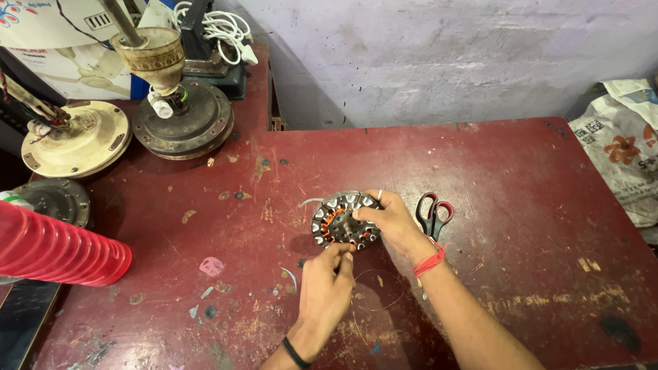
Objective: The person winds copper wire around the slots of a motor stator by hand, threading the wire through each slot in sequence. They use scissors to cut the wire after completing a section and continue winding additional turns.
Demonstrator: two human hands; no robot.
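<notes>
A round metal fan stator (337,220) with copper windings between its steel teeth stands tilted on the dark red table (521,199). My right hand (391,223), with a red thread at the wrist, grips its right rim and holds it up. Just below the stator's lower edge, my left hand (327,284), wearing a black wristband, has its fingertips pinched together, apparently on a thin copper wire. A loop of that fine wire (384,294) lies on the table between my forearms.
Scissors (433,214) with red and black handles lie just right of my right hand. Two ceiling fan motors (181,116) (72,140) stand at the back left, with a white cable (223,27) behind. A red ribbed cylinder (58,250) lies at the left edge. Printed sacks (620,147) sit far right.
</notes>
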